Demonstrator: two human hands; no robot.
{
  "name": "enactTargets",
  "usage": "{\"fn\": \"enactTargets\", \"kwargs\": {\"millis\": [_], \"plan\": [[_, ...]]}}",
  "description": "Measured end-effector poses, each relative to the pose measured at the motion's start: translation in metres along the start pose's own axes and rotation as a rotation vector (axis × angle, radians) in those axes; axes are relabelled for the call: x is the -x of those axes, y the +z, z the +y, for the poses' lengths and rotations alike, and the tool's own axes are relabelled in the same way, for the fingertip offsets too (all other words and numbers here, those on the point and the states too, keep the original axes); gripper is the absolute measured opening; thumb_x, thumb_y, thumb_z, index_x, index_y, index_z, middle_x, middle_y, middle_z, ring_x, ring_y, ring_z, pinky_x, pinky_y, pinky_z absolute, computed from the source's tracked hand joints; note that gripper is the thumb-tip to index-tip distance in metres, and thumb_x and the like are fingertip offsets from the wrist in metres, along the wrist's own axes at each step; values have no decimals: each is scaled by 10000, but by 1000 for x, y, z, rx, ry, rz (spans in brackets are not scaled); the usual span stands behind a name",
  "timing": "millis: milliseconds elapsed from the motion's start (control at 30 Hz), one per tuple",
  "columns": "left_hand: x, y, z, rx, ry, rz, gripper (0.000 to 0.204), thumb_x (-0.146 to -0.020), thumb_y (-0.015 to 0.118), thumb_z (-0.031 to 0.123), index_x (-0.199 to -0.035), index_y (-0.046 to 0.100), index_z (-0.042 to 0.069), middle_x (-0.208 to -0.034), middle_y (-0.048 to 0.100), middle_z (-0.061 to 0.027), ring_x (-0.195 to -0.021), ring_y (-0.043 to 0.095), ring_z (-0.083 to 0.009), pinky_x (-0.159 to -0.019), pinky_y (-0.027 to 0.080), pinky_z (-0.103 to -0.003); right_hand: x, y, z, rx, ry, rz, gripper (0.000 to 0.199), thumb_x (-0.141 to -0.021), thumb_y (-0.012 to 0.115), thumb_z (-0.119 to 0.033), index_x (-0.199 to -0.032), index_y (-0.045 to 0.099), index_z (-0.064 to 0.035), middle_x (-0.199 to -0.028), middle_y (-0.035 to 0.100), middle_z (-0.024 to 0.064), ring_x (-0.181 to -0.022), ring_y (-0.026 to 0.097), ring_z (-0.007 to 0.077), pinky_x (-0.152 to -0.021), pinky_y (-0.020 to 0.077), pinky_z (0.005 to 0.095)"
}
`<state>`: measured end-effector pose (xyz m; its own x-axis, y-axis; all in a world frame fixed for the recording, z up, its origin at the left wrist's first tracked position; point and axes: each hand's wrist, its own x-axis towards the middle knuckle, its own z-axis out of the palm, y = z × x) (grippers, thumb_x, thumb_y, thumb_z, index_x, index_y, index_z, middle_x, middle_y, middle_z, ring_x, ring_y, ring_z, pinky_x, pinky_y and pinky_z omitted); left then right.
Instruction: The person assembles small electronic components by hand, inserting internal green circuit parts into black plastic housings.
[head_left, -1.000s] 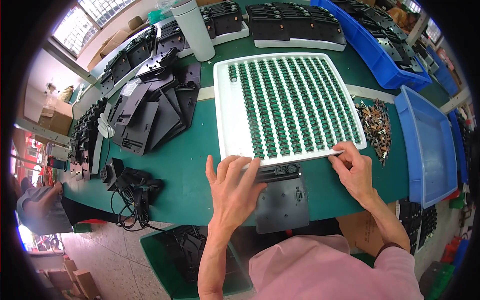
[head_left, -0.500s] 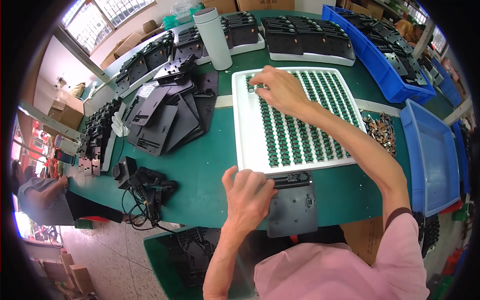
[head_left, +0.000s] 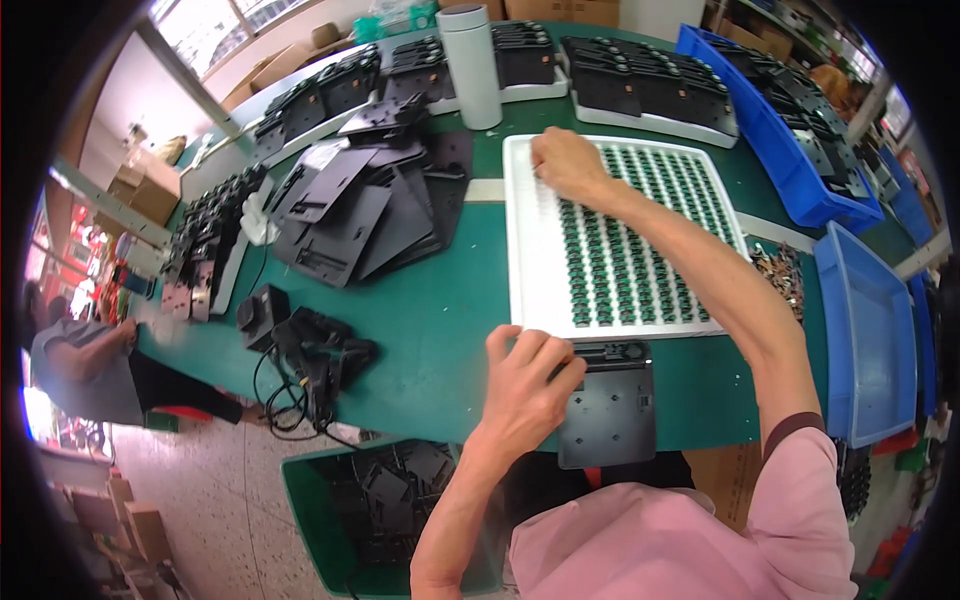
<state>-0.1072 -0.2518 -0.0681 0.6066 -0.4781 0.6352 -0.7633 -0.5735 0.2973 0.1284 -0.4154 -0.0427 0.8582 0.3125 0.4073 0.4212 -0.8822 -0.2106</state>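
While the right hand (head_left: 568, 163) reaches to the far left corner of the white tray (head_left: 535, 265), the left hand (head_left: 530, 385) sits at the near side, so the two hands are well apart, with much of the tray's depth between them. The right hand's fingers are bent downward over the tray; its own back hides the fingertips, and I cannot tell whether they pinch anything. The left hand is loosely curled at the left far corner of a black panel (head_left: 607, 415), and whether it grips the panel or only rests beside it cannot be told. The panel lies flat at the near edge of the green table (head_left: 430, 310), just nearer than the tray, its longer axis running near to far, with a dark bar (head_left: 612, 353) set crosswise at its far end. From the right hand, the panel is toward the near side and slightly right; from the left hand, it is directly to the right, which makes the left the nearer one by a wide margin. The small green parts (head_left: 628, 275) stand in rows running near to far across the tray, and here the right hand is nearer, its forearm (head_left: 700, 250) slanting over the rows from the near right.
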Motion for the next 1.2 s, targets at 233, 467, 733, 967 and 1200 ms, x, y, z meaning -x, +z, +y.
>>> {"fn": "enactTargets", "kwargs": {"millis": [233,467,733,967,1200], "plan": [[0,1,1,31,59,29,182,-631,748,105,-773,637,78,-927,638,-1,-849,564,-181,-817,388,-389,3,3,23,-159,-24,-3,58,-741,636,-64,-760,638,-9,-739,625,137,-701,612,272,-662,467,393],[-2,0,1,68,74,52,121,-644,647,92,-758,620,64,-897,646,-22,-822,572,-201,-829,382,-431,22,-43,13,-604,155,95,113,-850,634,-99,-876,655,8,-719,637,42,-684,598,99,-645,476,242],[-2,-2,2,94,82,34,214,-598,772,74,-773,650,66,-859,667,-6,-743,559,-201,-795,368,-401,183,-130,-63,-977,461,-79,144,-825,686,-64,-919,674,44,-712,662,57,-653,613,98,-609,487,239],[-4,-2,7,105,106,-1,205,-607,781,70,-764,649,67,-853,674,-7,-718,557,-201,-775,370,-396,244,-118,-51,-982,710,-209,158,-832,703,16,-984,672,49,-840,708,76,-722,665,97,-645,545,225],[-5,-1,7,91,128,-4,256,-539,767,43,-761,639,59,-859,664,-9,-726,562,-188,-767,373,-399,256,-106,-57,-855,553,-77,115,-828,695,-19,-933,686,28,-814,673,87,-696,656,149,-611,507,277]]}}
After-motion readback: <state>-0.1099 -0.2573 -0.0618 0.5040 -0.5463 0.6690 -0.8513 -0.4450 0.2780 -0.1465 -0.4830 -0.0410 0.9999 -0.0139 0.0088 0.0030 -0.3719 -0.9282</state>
